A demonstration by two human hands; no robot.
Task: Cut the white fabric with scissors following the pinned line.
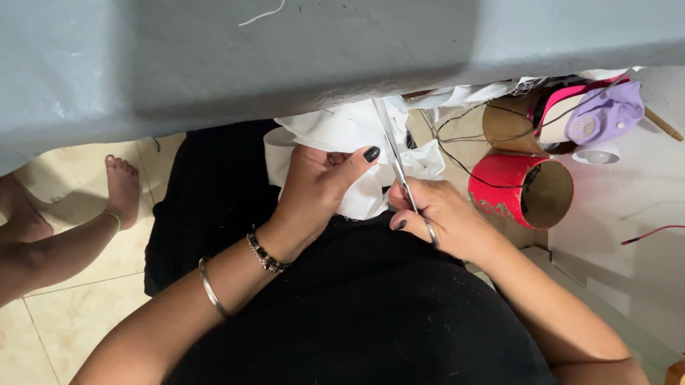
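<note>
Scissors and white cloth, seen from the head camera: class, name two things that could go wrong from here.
1. The scissors in the right hand lie close beside the left hand thumb gripping the white cloth; a slip might nick it.
2. Thin dark cords trail near the cloth by the red cylindrical tin and could possibly get snipped.

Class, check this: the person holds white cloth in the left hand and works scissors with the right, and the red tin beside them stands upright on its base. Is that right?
Not quite. The red tin lies on its side, its open mouth facing right, as the head view shows. The rest holds: the left hand grips the white cloth, and the right hand works the scissors.
</note>
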